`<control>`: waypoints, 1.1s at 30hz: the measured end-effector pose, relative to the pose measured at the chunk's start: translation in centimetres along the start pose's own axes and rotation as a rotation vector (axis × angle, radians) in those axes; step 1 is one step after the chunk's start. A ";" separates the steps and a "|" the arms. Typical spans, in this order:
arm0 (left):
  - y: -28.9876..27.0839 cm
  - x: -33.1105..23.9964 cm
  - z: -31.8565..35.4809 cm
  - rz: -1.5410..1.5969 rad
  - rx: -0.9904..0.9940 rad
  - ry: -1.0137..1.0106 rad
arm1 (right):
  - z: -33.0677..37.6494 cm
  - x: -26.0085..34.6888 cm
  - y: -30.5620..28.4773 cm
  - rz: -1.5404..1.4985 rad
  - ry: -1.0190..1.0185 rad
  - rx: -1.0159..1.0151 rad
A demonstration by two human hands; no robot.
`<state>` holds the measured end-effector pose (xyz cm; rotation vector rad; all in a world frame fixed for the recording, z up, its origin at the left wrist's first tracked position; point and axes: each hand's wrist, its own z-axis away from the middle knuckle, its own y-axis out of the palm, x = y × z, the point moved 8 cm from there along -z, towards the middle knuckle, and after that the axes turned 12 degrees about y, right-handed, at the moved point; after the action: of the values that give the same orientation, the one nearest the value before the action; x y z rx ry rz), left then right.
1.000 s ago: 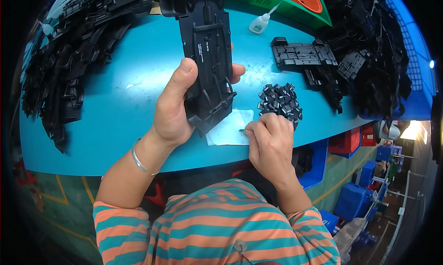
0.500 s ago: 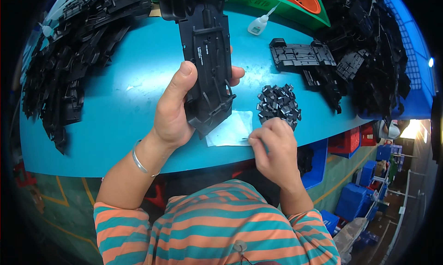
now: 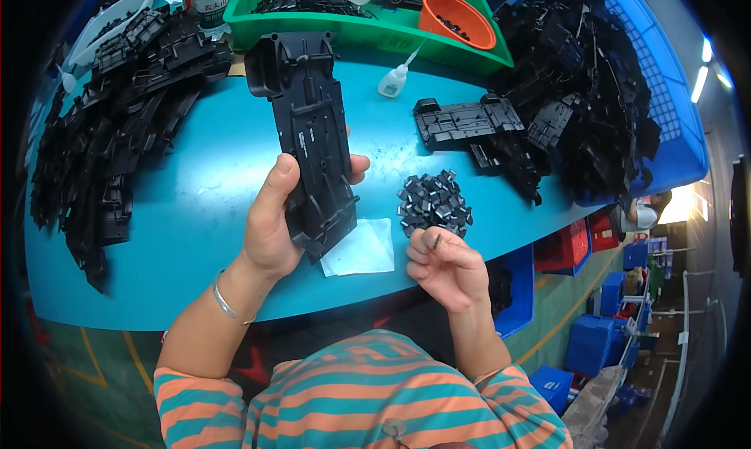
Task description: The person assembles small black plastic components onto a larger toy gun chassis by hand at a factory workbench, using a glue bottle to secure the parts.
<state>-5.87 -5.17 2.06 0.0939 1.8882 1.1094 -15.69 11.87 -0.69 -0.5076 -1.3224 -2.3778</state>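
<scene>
Your left hand (image 3: 274, 226) grips the long black plastic panel (image 3: 309, 140) by its near end, thumb along its left edge, tilting its ribbed face up where you can see it; your right hand (image 3: 446, 265) pinches a small dark piece (image 3: 436, 242) between fingertips, just below the heap of small black clips (image 3: 434, 204) on the desk (image 3: 195, 191); a white sheet (image 3: 361, 249) lies between both hands.

One long black panel (image 3: 309, 136) was held; two hands, one green tray (image 3: 368, 30), one orange cup (image 3: 456, 17), one glue bottle (image 3: 393, 80), one white sheet (image 3: 361, 248), one blue basket (image 3: 665, 113) showed. Clips (image 3: 434, 204) were too many to count.
</scene>
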 end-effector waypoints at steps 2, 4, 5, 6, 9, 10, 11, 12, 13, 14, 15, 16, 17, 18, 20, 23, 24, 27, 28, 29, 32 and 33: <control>0.4 -0.1 0.1 0.067 0.057 0.009 | 0.0 -0.1 0.1 -0.019 0.015 0.023; 0.4 -0.2 0.1 0.067 0.066 0.017 | 0.1 -0.1 0.2 -0.016 0.020 0.030; 0.5 -0.3 0.1 0.067 0.076 0.019 | 0.1 -0.2 0.2 -0.019 0.023 0.035; 0.6 -0.3 0.1 0.067 0.075 0.021 | 0.1 -0.2 0.2 -0.016 0.024 0.036; 0.3 -0.2 0.1 -0.020 0.007 0.006 | 0.1 -0.3 0.2 -0.012 0.022 0.031; 0.2 -0.3 0.1 -0.030 0.005 0.014 | 0.0 -0.2 0.1 0.016 -0.002 0.015; 0.1 -0.3 0.1 -0.039 0.002 0.021 | 0.0 -0.2 0.0 0.043 -0.025 -0.001; 0.1 -0.3 0.2 -0.041 -0.012 0.015 | 0.2 0.1 -0.1 0.181 -0.071 -0.063; 0.2 -0.5 0.2 -0.054 -0.015 0.015 | 0.6 0.4 0.1 0.318 -0.115 -0.123; 0.3 -0.6 0.0 -0.067 -0.019 0.014 | 1.2 1.4 0.7 0.583 -0.262 -0.216; 0.6 -0.5 -0.1 -0.053 -0.010 0.006 | 2.2 2.2 1.6 0.901 -0.404 -0.351; 0.5 -0.5 -0.2 -0.071 0.001 0.010 | 2.8 2.7 3.0 1.220 -0.539 -0.476; 0.5 -0.5 -0.2 -0.090 0.012 0.013 | 2.9 2.7 4.8 1.469 -0.620 -0.535; 0.5 -0.5 -0.3 -0.089 0.007 0.012 | 2.6 2.6 4.8 1.468 -0.606 -0.536; 0.4 -0.5 -0.1 -0.097 0.005 0.016 | 2.0 1.2 6.2 1.821 -0.667 -0.440; 0.3 -0.5 -0.2 -0.115 0.008 0.032 | 1.1 0.3 6.4 1.938 -0.704 -0.397; 0.3 -0.6 -0.2 -0.117 0.014 0.036 | 1.0 0.0 6.7 1.991 -0.737 -0.381; 0.4 -0.7 -0.1 -0.128 0.014 0.035 | 0.9 -0.5 7.1 2.061 -0.691 -0.358; 0.4 -0.7 -0.1 -0.128 0.011 0.035 | 0.9 -0.5 7.2 2.061 -0.689 -0.355; 0.4 -0.7 -0.1 -0.131 0.008 0.036 | 0.9 -0.5 7.2 2.079 -0.658 -0.346; 0.4 -0.8 0.1 -0.137 0.005 0.038 | 0.4 -0.4 7.3 2.094 -0.634 -0.348; 0.5 -0.9 0.0 -0.139 0.009 0.042 | 0.3 -0.2 7.4 2.093 -0.645 -0.362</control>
<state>-5.49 -5.27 2.99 -0.0551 1.9062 1.0154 -11.91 8.51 4.70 -1.6451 0.0414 -0.5468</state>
